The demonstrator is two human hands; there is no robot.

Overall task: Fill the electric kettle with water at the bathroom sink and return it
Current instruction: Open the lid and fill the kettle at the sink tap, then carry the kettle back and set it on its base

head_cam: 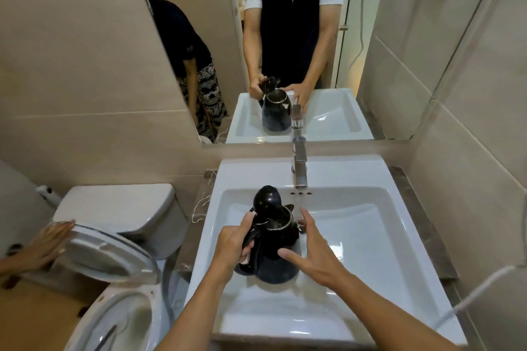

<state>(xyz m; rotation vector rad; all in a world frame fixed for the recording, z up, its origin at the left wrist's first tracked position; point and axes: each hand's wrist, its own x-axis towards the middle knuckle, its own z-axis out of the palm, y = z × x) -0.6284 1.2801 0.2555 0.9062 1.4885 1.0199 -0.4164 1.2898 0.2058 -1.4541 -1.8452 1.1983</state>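
Now, kettle (271,248): lid up, in sink (399,222) short of faucet (301,174).
Left hand (236,242): fingers wrapped on handle, steadying.
Right hand (310,253): fingers spread, empty, beside kettle.

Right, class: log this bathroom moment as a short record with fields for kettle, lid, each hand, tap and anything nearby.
kettle: black kettle, upright in the white sink
lid: flipped open
left hand: closed grip on the kettle handle
right hand: open, beside the kettle body
tap: behind the kettle; no water flow visible
nearby: toilet at left, another person's hand on its raised lid
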